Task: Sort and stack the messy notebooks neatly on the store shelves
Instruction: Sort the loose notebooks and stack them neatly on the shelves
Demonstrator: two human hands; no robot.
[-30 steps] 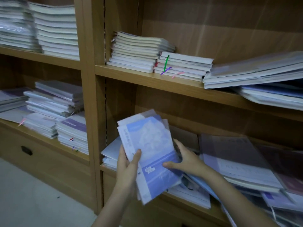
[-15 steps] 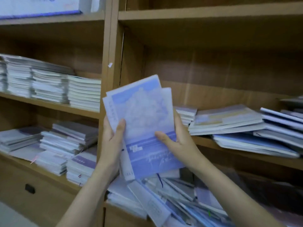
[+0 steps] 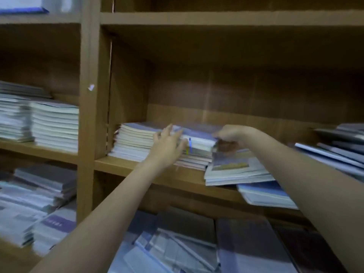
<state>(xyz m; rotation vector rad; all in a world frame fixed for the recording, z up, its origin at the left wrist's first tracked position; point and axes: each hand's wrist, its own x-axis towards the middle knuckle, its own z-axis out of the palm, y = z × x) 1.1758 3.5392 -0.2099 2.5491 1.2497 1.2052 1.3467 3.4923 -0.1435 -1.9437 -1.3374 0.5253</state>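
Notebooks [image 3: 197, 133] with blue covers lie flat on top of a short stack [image 3: 194, 154] on the middle shelf [image 3: 126, 166], just right of a taller, squared pile [image 3: 136, 142] that sits against the shelf's left wall. The left hand [image 3: 168, 143] is spread, its straight fingers pressing the near left edge of the bundle; the right hand [image 3: 229, 133] curls over the bundle's right edge and appears to pinch it, though blur keeps the fingertips unclear.

The risk, as I judge it, is at the right. A loose fan of notebooks [image 3: 236, 170] overhangs the front lip of the shelf just beside the stack, and another blue one [image 3: 264, 196] hangs lower still; a push or a dragging wrist could tip them onto the jumbled heap [image 3: 177, 251] on the shelf below. The short stack itself has uneven layers with coloured tabs [image 3: 189, 147] sticking out of its front, so a sideways shove could shear the top bundle off.

The bundle lies cover up, and its near edge runs left to right along the shelf front. Which axis is the long one I cannot tell, since the far part is blurred.
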